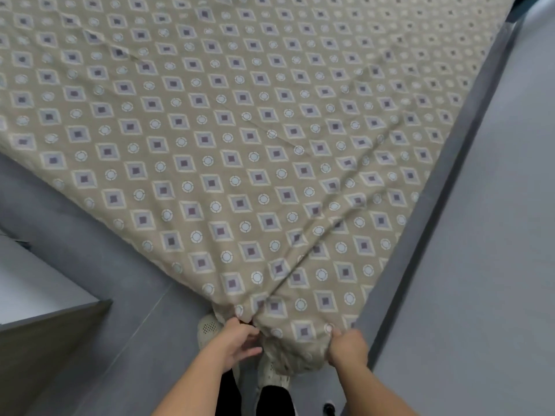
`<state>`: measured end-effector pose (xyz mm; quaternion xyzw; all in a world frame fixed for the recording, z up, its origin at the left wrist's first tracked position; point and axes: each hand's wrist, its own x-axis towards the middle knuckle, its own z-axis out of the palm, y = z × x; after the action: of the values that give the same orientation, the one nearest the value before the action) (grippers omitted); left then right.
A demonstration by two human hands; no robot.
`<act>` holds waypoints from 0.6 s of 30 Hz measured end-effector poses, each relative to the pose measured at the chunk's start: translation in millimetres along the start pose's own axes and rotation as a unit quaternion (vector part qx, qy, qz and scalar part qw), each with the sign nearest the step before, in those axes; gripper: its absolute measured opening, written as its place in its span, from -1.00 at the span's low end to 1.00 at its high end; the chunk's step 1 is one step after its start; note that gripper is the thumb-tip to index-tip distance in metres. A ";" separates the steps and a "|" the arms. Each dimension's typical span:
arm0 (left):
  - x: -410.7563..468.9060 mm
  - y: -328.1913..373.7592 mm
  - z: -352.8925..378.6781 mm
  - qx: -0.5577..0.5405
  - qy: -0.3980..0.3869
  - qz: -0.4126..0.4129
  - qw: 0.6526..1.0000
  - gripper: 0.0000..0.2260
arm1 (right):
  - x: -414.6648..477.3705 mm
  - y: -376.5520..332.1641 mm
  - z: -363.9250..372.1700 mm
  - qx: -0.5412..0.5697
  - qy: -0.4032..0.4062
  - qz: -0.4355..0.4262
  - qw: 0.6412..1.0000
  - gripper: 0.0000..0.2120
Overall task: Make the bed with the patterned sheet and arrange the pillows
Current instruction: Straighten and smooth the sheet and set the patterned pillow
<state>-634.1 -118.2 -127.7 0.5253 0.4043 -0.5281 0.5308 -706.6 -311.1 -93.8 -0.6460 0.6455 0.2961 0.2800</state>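
Observation:
A tan patterned sheet [240,130] with purple diamonds and pale circles lies spread over the bed and fills most of the view. Long creases run from its near corner toward the far right. I stand at that corner, where the cloth bunches and hangs down. My left hand [237,343] pinches the left side of the bunched corner. My right hand [348,348] grips the right side of the same corner, fingers curled into the fabric. No pillows are in view.
A grey bed frame edge [444,187] runs along the right side of the sheet, with a pale grey wall or floor beyond it. Grey floor tiles [99,259] lie to the left. A wooden-sided cabinet [45,340] stands at the lower left. My light shoes [207,328] are below the corner.

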 end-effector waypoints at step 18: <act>-18.5 -78.4 60.1 0.391 0.113 0.164 0.899 -0.75 | 31.9 99.1 -47.2 -0.121 0.047 -0.179 0.975 -0.75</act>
<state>-721.0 -166.2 -112.4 0.8056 0.1310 -0.4858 0.3128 -804.9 -368.5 -84.0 -0.7935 0.4907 0.2867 0.2178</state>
